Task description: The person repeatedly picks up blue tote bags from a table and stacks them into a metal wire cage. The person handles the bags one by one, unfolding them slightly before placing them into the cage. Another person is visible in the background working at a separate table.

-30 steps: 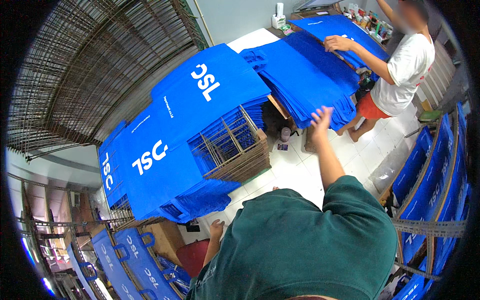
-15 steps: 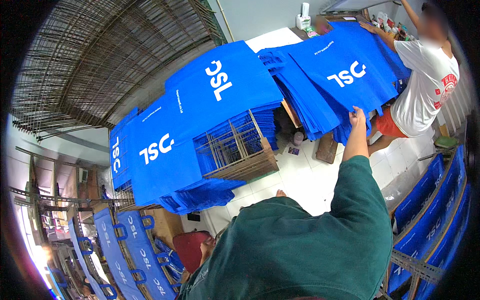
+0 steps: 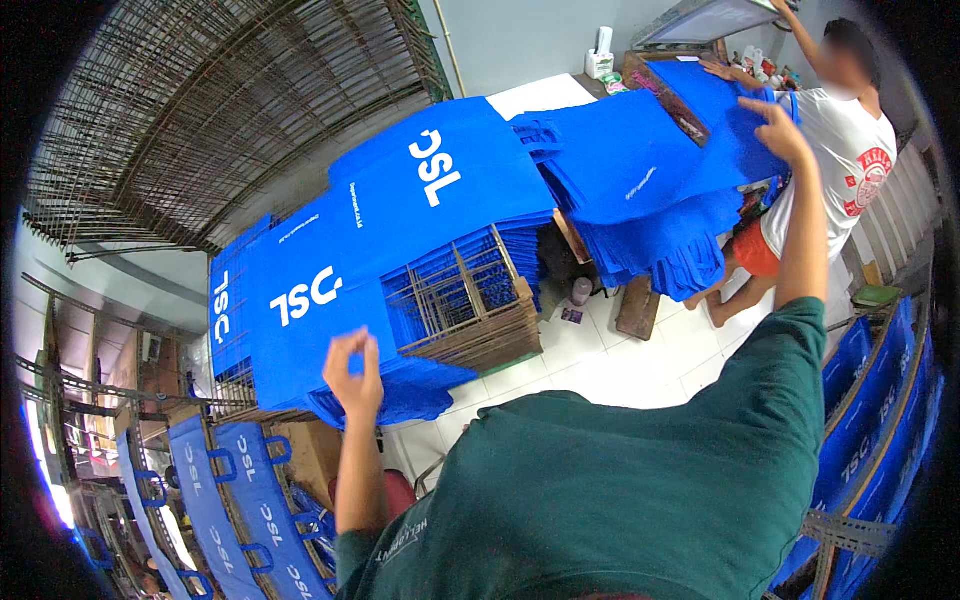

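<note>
My right hand [image 3: 778, 130] is raised at the upper right, closed on the edge of a blue fabric bag [image 3: 735, 160] with its index finger pointing left. The bag's near part is lifted and folded back, hiding its white logo. Beneath it lies a pile of blue bags [image 3: 610, 150] with handle loops hanging at the near end. My left hand [image 3: 352, 375] is in the air in front of the printed blue bags [image 3: 390, 230] on the wire rack [image 3: 470, 290]. Its fingers curl toward the thumb, with nothing visible in them.
A co-worker in a white shirt [image 3: 850, 150] stands at the right, one hand on a blue bag, the other at a tilted frame [image 3: 700, 22]. Wire racks [image 3: 230, 110] rise at upper left. Printed bags [image 3: 205, 490] hang lower left. A wooden board [image 3: 637, 308] lies on the floor.
My right hand has moved up and right, lifting and folding the bag's near edge. My left hand has risen from beside the red seat to in front of the rack.
</note>
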Demonstrator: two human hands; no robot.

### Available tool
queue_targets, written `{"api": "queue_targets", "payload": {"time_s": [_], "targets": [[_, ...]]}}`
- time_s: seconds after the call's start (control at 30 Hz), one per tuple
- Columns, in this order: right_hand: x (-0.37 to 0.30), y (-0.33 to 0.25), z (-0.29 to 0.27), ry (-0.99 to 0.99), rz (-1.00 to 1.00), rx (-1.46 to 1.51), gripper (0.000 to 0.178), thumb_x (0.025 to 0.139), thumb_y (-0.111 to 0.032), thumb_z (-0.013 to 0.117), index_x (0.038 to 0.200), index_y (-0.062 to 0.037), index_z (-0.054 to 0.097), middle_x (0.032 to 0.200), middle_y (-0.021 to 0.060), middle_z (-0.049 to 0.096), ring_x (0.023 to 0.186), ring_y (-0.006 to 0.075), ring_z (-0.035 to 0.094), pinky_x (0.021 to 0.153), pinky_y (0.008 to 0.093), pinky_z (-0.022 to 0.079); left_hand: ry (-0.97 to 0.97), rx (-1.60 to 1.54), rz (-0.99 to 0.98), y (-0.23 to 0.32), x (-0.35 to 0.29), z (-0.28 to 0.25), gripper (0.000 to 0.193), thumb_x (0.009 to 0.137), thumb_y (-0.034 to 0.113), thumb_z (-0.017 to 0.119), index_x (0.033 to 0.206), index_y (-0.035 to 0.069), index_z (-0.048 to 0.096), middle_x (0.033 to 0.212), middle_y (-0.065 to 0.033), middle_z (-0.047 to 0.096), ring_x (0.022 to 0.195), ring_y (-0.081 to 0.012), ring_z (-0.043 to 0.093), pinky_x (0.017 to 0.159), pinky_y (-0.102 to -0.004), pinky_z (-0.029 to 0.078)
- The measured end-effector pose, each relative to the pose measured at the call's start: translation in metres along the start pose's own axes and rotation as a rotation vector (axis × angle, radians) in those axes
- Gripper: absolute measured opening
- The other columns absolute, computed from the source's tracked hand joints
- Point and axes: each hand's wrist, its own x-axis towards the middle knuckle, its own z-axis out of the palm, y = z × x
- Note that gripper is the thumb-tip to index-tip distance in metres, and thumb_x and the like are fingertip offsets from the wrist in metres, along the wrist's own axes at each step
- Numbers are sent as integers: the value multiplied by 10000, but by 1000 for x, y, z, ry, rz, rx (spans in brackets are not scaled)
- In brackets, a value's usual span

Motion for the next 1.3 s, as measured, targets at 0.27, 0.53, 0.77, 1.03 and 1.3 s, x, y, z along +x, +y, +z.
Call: {"api": "queue_targets", "payload": {"time_s": [0.27, 0.53, 0.77, 1.03, 1.3], "targets": [[-73, -231, -133, -178, -181, -386, 653, 580, 167, 449, 1179, -59, 581, 1200, 144, 560, 1185, 247, 478, 1036, 322, 315, -337, -158, 552, 131, 175, 104, 526, 716, 218, 722, 1197, 99, 546, 1067, -118, 589, 986, -249, 573, 822, -328, 462], [-153, -348, -133, -242, -255, -658, 711, 543, 160, 416, 1166, -128, 603, 1069, 166, 613, 1035, 304, 548, 975, 383, 368, -322, -35, 685, 214, 226, 237, 1147, 546, 498, 793, 1421, 95, 170, 1376, -205, 306, 1271, -380, 296, 1033, -462, 307], [-173, -315, -155, -52, -143, -805, 719, 569, 145, 422, 1225, -125, 540, 1078, 188, 605, 1052, 338, 548, 955, 416, 386, -1236, -510, 537, 230, 180, 312, 406, 717, 303, 744, 1021, 51, 647, 1037, -103, 652, 979, -192, 585, 876, -340, 429], [-115, -138, -171, 561, -169, -1154, 744, 744, -23, 588, 1377, -317, 332, 1340, 160, 420, 1097, 319, 529, 977, 410, 375, -1139, -751, 402, 290, 219, 261, 456, 840, 429, 593, 953, -8, 653, 876, -99, 668, 750, -167, 626, 710, -317, 494], [-98, -225, -66, 692, -366, -193, 474, 864, -192, 586, 1301, -61, 458, 1305, 110, 476, 1209, 203, 443, 1030, 365, 312, -1210, -808, -105, 249, 357, 137, 346, 912, 373, 454, 871, 54, 583, 800, -92, 635, 650, -186, 617, 644, -354, 529]]}}
